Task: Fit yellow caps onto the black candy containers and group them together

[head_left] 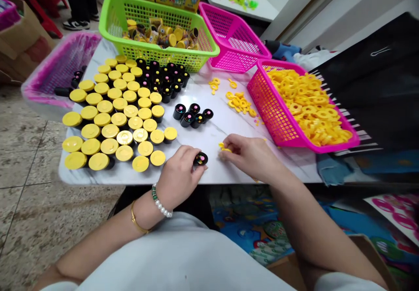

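My left hand [181,173] is closed round a small black cup [200,158] with coloured dots inside, held at the table's near edge. My right hand [248,153] pinches a yellow plastic ring [224,147] just to the right of that cup. Beyond them stands a small cluster of open black cups [193,115]. To the left, several yellow-capped cups [118,118] stand in rows, with more uncapped black cups [163,81] behind them. Loose yellow rings [240,103] lie on the white table [212,133].
A pink basket [278,116] full of yellow rings sits at the right. A green basket [157,55] of mixed cups and an empty pink basket [235,42] stand at the back. Another pink basket [55,72] is at the left. A black cloth [376,85] lies on the right.
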A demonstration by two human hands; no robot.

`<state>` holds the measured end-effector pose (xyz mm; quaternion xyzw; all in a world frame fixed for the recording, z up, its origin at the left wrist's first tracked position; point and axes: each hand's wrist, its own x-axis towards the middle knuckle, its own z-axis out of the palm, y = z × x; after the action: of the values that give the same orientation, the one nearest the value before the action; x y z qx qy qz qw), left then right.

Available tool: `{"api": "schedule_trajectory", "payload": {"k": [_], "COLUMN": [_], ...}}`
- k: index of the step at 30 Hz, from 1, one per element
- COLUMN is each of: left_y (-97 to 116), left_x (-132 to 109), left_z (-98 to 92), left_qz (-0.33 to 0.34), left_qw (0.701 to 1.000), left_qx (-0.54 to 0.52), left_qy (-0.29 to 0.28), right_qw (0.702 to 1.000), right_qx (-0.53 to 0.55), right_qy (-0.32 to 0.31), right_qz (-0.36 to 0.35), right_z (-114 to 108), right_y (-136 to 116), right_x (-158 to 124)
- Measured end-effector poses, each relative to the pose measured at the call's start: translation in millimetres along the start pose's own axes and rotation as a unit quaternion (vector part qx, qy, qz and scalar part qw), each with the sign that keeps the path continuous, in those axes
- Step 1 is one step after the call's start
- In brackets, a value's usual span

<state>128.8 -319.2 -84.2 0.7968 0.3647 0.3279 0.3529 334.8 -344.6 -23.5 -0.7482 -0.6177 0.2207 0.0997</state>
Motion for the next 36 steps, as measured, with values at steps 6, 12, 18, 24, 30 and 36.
{"api": "schedule_trajectory", "payload": {"k": [6, 12, 18, 24, 30, 36], "left_y": [1, 3, 6, 5, 10, 8], "left_x": [-1, 1, 3, 3, 9, 3], "left_z": [0.4, -1.3, -4.3, -4.3, -14.4, -14.4], "left_qz": [0.006, -0.023, -0.053, -0.058, -0.052, -0.02], "left_qw": [1.0, 0.998, 0.994, 0.993, 0.996, 0.996], "left_qx": [0.015, 0.047, 0.06, 0.052, -0.016, -0.056], "left_qy": [0.006, -0.037, -0.079, -0.085, -0.066, -0.072], "right_qw": [0.932, 0.868, 0.86, 0.866, 0.88, 0.889], "right_qx": [0.356, 0.488, 0.5, 0.49, 0.47, 0.456], "right_qy": [-0.048, -0.035, -0.014, -0.015, 0.004, 0.034], "right_qz": [-0.042, 0.083, 0.101, 0.098, 0.064, 0.037], "right_z": [3, 44, 50, 49, 52, 58], "right_y": [-24, -30, -30, -30, -32, -33], "right_x": [-15, -3, -5, -3, -4, -15]}}
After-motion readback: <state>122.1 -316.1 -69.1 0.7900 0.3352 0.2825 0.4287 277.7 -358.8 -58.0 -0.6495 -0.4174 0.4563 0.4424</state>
